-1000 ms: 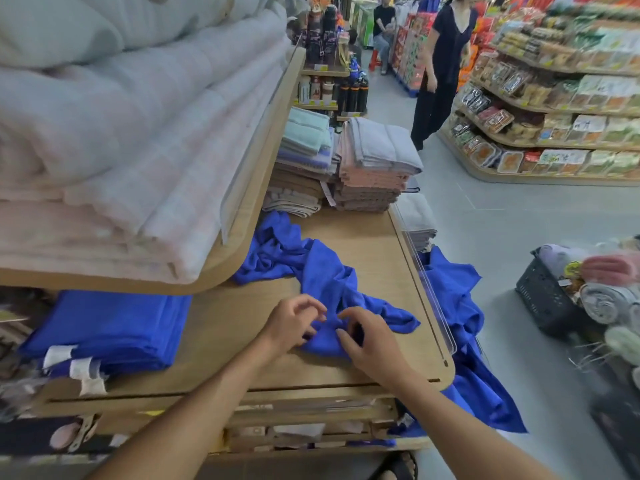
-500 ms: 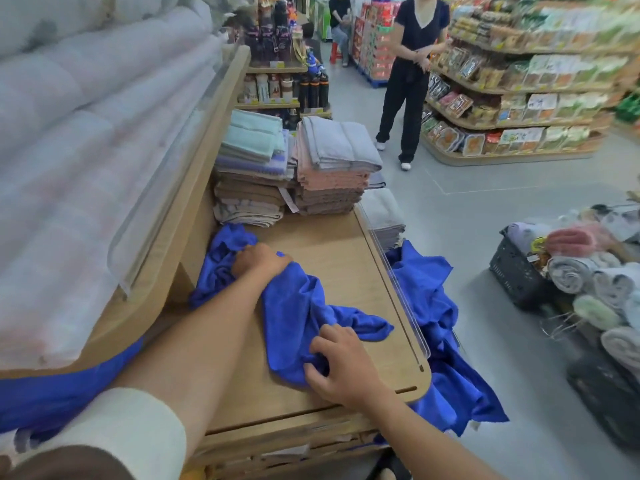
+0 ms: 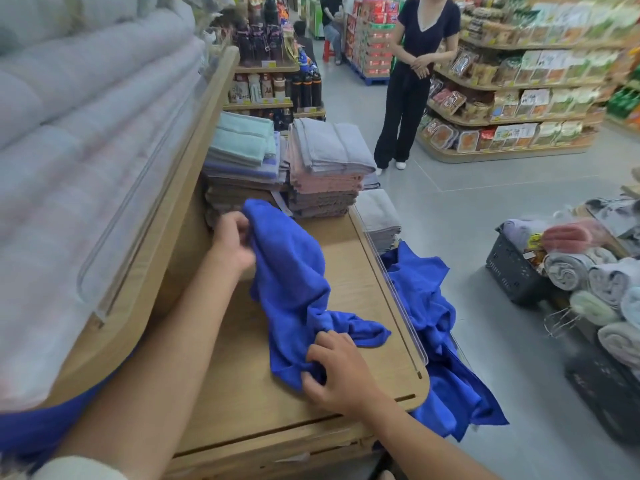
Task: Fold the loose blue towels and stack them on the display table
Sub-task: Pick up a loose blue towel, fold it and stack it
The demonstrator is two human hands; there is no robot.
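Observation:
A loose blue towel (image 3: 294, 292) lies rumpled along the wooden display table (image 3: 363, 292). My left hand (image 3: 232, 244) grips its far end near the folded stacks and holds that end raised off the wood. My right hand (image 3: 336, 372) pinches the near end close to the table's front edge. More loose blue towel cloth (image 3: 440, 341) hangs off the table's right side down to the floor. Part of a folded blue pile (image 3: 38, 427) shows under the upper shelf at the lower left.
Folded grey, pink and mint towel stacks (image 3: 322, 168) fill the table's far end. A shelf of pale bedding (image 3: 86, 168) overhangs the left. A person (image 3: 412, 81) stands in the aisle. A dark basket (image 3: 516, 271) and rolled towels sit at right.
My left hand left the near end, reached to the towel's far end, took hold and lifted it. My right hand kept its grip on the near end. The towel now stretches lengthwise.

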